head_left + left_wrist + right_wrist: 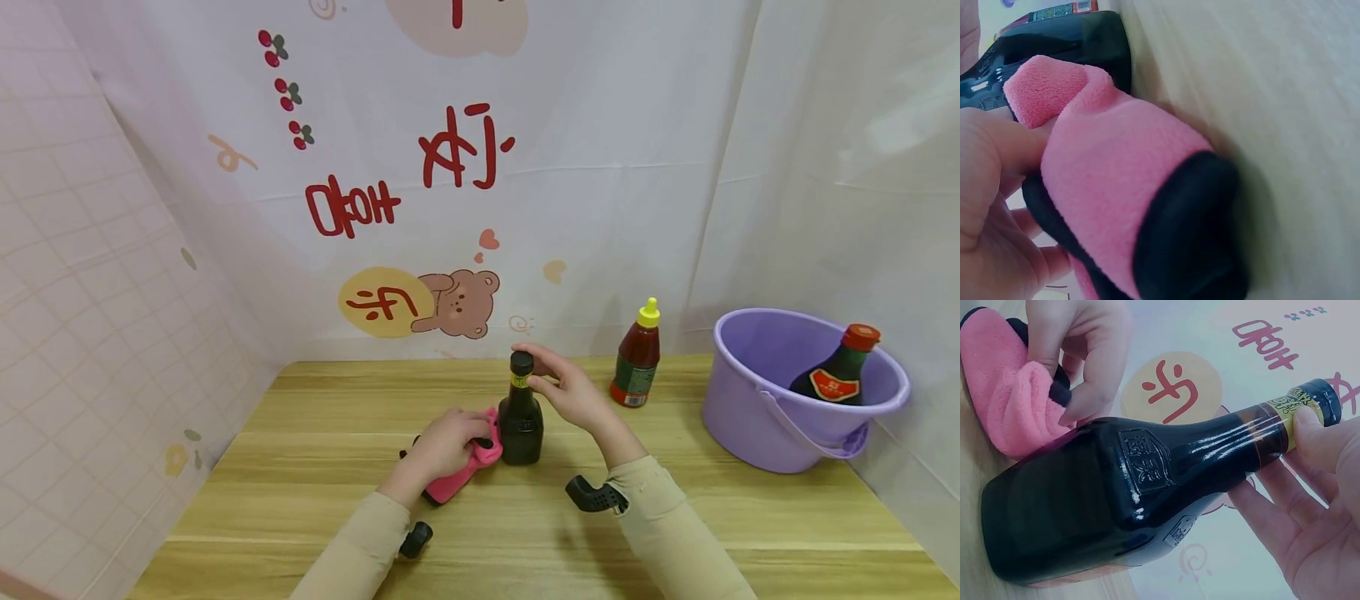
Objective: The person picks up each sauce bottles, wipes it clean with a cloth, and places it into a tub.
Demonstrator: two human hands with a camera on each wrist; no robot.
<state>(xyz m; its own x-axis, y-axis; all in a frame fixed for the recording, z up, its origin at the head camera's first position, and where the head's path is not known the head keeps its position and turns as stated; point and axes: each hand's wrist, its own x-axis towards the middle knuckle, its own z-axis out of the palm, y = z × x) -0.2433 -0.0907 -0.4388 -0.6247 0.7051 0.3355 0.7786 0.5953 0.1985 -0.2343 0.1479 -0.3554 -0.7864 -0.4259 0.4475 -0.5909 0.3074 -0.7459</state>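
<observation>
A dark glass sauce bottle (521, 431) stands upright on the table, with a black cap and a yellow band round its neck. My right hand (573, 393) holds it by the neck, and in the right wrist view the thumb (1311, 430) lies on the yellow band. My left hand (444, 446) grips a bunched pink cloth (1125, 147) with black parts. A fold of the cloth lies against the lower side of the bottle, as the right wrist view shows. Some left fingers are hidden behind the cloth.
A red sauce bottle (637, 364) with a yellow nozzle cap stands behind and right of my right hand. Farther right is a purple bucket (750, 417), holding another dark bottle (840, 375) with a red cap. A white printed sheet (585, 208) hangs behind the table.
</observation>
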